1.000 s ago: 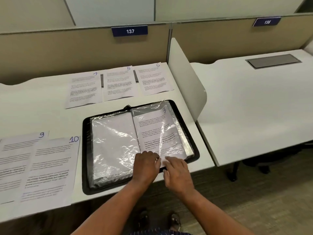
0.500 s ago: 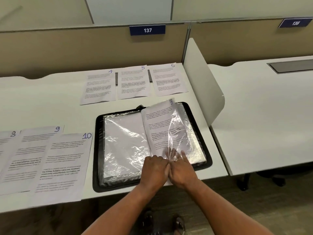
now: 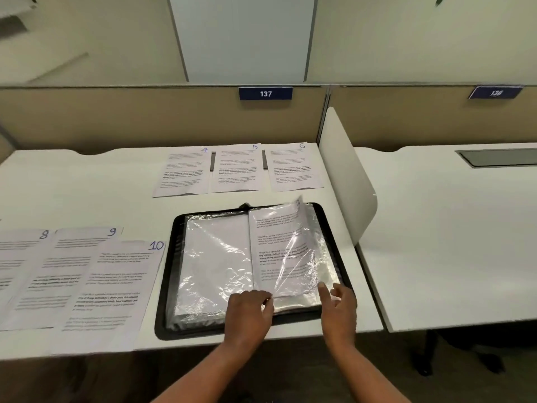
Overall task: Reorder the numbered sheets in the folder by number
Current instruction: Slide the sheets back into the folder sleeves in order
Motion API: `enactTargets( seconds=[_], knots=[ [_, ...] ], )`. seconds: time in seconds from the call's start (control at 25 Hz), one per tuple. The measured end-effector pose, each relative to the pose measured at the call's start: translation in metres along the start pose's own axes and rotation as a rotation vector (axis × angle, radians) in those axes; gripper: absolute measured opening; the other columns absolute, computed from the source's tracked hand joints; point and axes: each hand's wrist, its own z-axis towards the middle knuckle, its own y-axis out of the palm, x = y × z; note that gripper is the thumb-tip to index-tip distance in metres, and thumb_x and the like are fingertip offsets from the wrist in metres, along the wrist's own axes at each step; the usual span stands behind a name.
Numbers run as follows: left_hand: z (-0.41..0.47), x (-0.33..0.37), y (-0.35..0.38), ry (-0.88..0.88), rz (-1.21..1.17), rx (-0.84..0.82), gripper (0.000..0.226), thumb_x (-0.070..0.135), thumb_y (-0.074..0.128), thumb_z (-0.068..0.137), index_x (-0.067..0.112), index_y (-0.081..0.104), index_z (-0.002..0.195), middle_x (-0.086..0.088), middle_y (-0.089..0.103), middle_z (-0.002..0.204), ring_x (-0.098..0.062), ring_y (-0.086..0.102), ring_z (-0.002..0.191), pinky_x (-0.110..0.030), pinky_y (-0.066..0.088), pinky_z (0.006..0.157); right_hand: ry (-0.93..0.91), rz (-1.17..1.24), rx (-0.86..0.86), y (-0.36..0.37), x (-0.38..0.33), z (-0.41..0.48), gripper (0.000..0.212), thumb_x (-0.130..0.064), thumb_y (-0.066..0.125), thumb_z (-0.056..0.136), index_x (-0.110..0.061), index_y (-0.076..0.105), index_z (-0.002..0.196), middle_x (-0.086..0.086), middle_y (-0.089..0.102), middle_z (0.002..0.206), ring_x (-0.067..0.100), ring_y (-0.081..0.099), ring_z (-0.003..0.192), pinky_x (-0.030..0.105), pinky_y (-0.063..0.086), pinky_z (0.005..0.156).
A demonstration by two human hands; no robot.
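Note:
A black zip folder (image 3: 167, 286) lies open at the desk's front edge, with shiny plastic sleeves inside. The left sleeve (image 3: 215, 257) lies flat and shows a blank white page. The right sleeve holds sheet 3 (image 3: 279, 245) and is raised off the stack, its far right corner curling up. My left hand (image 3: 250, 312) pinches this sleeve's near edge by the spine. My right hand (image 3: 338, 309) is at the sleeve's near right corner, fingers apart, index fingertip touching it.
Sheets 4 (image 3: 186, 173), 5 (image 3: 236, 170) and 6 (image 3: 293, 167) lie in a row behind the folder. Sheets 8 (image 3: 17, 257), 9 (image 3: 72, 257) and 10 (image 3: 116, 286) overlap at the left. A white divider panel (image 3: 345, 175) stands right of the folder, another desk (image 3: 450, 228) beyond it.
My hands, close together at the sleeve's near edge before, have parted; the right one slid to the near right corner. The sleeve with sheet 3 has lifted. The camera tilted up.

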Motion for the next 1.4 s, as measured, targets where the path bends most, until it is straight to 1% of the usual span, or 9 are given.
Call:
enactTargets(
  seconds=[0.2, 0.32, 0.44, 0.64, 0.88, 1.0, 1.12, 1.24, 1.4],
  knots=[
    [-0.010, 0.007, -0.005, -0.054, 0.006, 0.061, 0.014, 0.035, 0.070, 0.087, 0.032, 0.078, 0.099, 0.016, 0.075, 0.093, -0.009, 0.068, 0.086, -0.028, 0.040, 0.083, -0.060, 0.008, -0.126, 0.002, -0.019, 0.017, 0.023, -0.027, 0.068, 0.097, -0.021, 0.069, 0.074, -0.006, 0.069, 0.072, 0.018, 0.065, 0.075, 0.023, 0.042, 0.062],
    [-0.013, 0.012, -0.007, -0.091, 0.016, 0.096, 0.016, 0.035, 0.070, 0.086, 0.032, 0.078, 0.100, 0.016, 0.076, 0.094, -0.009, 0.068, 0.087, -0.030, 0.044, 0.087, -0.097, 0.004, -0.127, 0.001, -0.024, 0.014, 0.012, -0.029, 0.068, 0.097, -0.022, 0.068, 0.087, -0.008, 0.070, 0.086, 0.013, 0.067, 0.084, 0.021, 0.046, 0.068],
    [-0.017, 0.015, -0.011, -0.132, 0.004, 0.105, 0.018, 0.037, 0.068, 0.089, 0.032, 0.078, 0.103, 0.016, 0.076, 0.095, -0.009, 0.067, 0.087, -0.030, 0.045, 0.090, -0.098, -0.063, -0.166, 0.002, -0.025, 0.013, 0.022, -0.040, 0.070, 0.095, -0.026, 0.060, 0.108, -0.015, 0.062, 0.102, 0.009, 0.062, 0.098, 0.025, 0.047, 0.079],
    [-0.019, 0.025, -0.024, -0.140, 0.058, 0.114, 0.020, 0.037, 0.064, 0.092, 0.030, 0.077, 0.106, 0.013, 0.076, 0.099, -0.012, 0.068, 0.091, -0.030, 0.042, 0.093, -0.165, -0.166, -0.210, -0.002, -0.036, 0.017, 0.009, -0.025, 0.061, 0.097, -0.026, 0.067, 0.090, -0.009, 0.070, 0.086, 0.015, 0.067, 0.084, 0.026, 0.045, 0.064],
    [-0.005, 0.035, -0.054, -0.246, -0.096, 0.190, 0.026, 0.041, 0.059, 0.095, 0.029, 0.072, 0.115, 0.013, 0.072, 0.115, -0.010, 0.066, 0.100, -0.033, 0.042, 0.101, -0.329, -0.058, -0.279, 0.012, -0.062, -0.007, 0.010, -0.026, 0.063, 0.096, -0.030, 0.063, 0.087, -0.013, 0.067, 0.109, 0.010, 0.062, 0.101, 0.023, 0.045, 0.077],
    [0.017, 0.041, -0.076, -0.316, -0.175, 0.145, 0.037, 0.059, 0.054, 0.095, 0.029, 0.074, 0.104, 0.013, 0.072, 0.107, -0.010, 0.066, 0.097, -0.037, 0.048, 0.094, -0.416, -0.076, -0.340, 0.033, -0.071, -0.021, 0.006, -0.030, 0.063, 0.094, -0.031, 0.064, 0.088, -0.017, 0.066, 0.121, 0.007, 0.060, 0.112, 0.025, 0.049, 0.089],
    [0.041, 0.036, -0.094, -0.406, -0.241, 0.041, 0.051, 0.075, 0.050, 0.086, 0.029, 0.072, 0.089, 0.013, 0.072, 0.086, -0.008, 0.066, 0.080, -0.030, 0.051, 0.072, -0.513, -0.157, -0.435, 0.058, -0.074, -0.041, 0.008, -0.033, 0.063, 0.094, -0.031, 0.067, 0.100, -0.019, 0.066, 0.119, -0.001, 0.060, 0.110, 0.027, 0.048, 0.094],
    [0.057, 0.011, -0.109, -0.463, -0.238, 0.028, 0.035, 0.055, 0.059, 0.088, 0.023, 0.067, 0.076, 0.008, 0.068, 0.072, -0.012, 0.064, 0.070, -0.029, 0.049, 0.062, -0.615, -0.200, -0.525, 0.085, -0.079, -0.055, 0.012, -0.034, 0.064, 0.092, -0.032, 0.069, 0.103, -0.022, 0.068, 0.104, -0.006, 0.061, 0.099, 0.016, 0.046, 0.084],
    [0.059, -0.052, -0.120, -0.523, -0.221, 0.000, 0.026, 0.038, 0.059, 0.090, 0.016, 0.067, 0.077, -0.001, 0.067, 0.073, -0.022, 0.064, 0.072, -0.034, 0.051, 0.065, -0.670, -0.182, -0.440, 0.128, -0.080, -0.050, 0.010, -0.032, 0.065, 0.096, -0.035, 0.068, 0.104, -0.024, 0.064, 0.123, -0.008, 0.055, 0.115, 0.019, 0.043, 0.099]
  ],
)
